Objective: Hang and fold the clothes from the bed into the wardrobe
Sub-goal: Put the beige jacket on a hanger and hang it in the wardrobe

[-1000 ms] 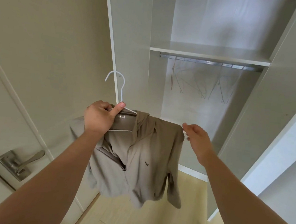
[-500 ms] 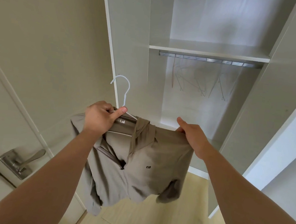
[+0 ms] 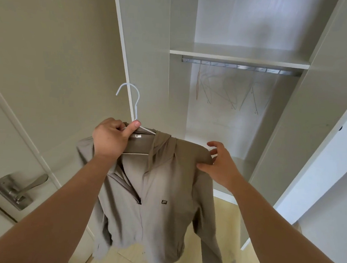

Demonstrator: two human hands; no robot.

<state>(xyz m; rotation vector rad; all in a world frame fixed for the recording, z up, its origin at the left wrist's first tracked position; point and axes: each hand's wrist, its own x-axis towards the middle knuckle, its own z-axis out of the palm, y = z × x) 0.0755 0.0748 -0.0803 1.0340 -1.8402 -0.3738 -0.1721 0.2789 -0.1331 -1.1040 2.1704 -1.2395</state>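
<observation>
Open wardrobe bay ahead: rail under the front edge of the shelf, bare hangers along its middle. Left hand grips the white hanger at its neck, hook up. The taupe jacket hangs from it, shoulders running left–right, well below and left of the rail. Right hand, fingers spread, touches the shoulder on the right. Unobstructed bay lies between hook and rail.

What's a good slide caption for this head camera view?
Left hand holds a taupe jacket on a white hanger, right hand at its shoulder, before the wardrobe rail.
</observation>
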